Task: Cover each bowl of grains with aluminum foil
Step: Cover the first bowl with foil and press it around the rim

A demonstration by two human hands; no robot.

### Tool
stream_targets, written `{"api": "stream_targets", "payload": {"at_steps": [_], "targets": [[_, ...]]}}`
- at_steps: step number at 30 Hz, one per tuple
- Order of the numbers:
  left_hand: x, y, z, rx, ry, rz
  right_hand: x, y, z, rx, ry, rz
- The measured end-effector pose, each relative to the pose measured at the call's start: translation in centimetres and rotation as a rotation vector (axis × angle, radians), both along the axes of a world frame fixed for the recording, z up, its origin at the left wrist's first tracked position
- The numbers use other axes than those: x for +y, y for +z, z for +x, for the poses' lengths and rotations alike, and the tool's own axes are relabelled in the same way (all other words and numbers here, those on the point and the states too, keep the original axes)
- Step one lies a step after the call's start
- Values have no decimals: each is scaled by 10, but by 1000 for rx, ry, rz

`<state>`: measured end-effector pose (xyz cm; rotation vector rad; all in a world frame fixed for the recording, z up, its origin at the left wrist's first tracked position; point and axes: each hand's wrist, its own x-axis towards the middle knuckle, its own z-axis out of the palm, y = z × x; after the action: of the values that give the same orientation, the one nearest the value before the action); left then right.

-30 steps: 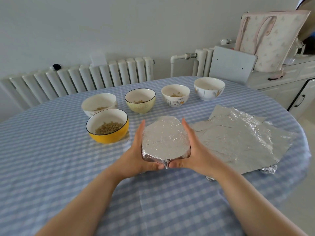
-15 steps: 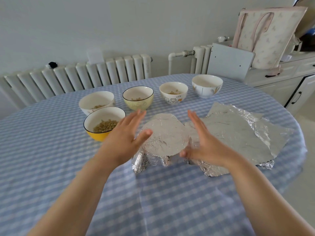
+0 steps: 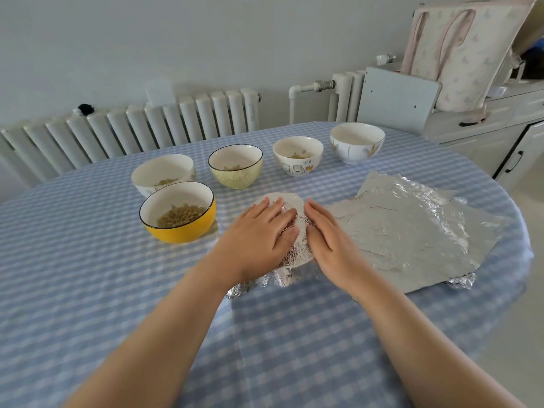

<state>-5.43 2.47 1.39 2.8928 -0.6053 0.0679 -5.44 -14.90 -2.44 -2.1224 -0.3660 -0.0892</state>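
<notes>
A foil-covered bowl (image 3: 296, 228) stands mid-table, its foil skirt crumpled down to the cloth. My left hand (image 3: 259, 235) lies flat on the left of its top, fingers straight. My right hand (image 3: 329, 234) presses flat on the right side of it. Uncovered bowls with grains stand behind: a yellow bowl (image 3: 179, 212), a white bowl (image 3: 162, 175), a pale green bowl (image 3: 235, 166), a white cartoon-print bowl (image 3: 298, 156). A white bowl (image 3: 357, 142) at the far right shows no grains from here. Loose foil sheets (image 3: 412, 228) lie to the right.
A blue checked cloth (image 3: 88, 275) covers the round table. A radiator (image 3: 147, 125) runs along the wall behind. At the right stand a grey cabinet (image 3: 500, 142), a grey panel (image 3: 397, 98) and a pink tote bag (image 3: 459, 51).
My hands let go of the bowl's sides, lifted apart, then came down flat on the foil top. The foil's edges now flare out at the bowl's foot.
</notes>
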Motion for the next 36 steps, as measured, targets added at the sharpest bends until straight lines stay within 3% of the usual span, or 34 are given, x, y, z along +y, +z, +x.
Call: {"api": "stream_targets", "payload": {"at_steps": [18,28,36], "targets": [[-1,-3,1,-29,29,27,4,-12,1,67,-232,408],[1,-5,4,-40,29,42,-3,-16,13,142,-343,353],[0,-4,2,-38,29,52,-1,-22,23,295,-337,550]]}}
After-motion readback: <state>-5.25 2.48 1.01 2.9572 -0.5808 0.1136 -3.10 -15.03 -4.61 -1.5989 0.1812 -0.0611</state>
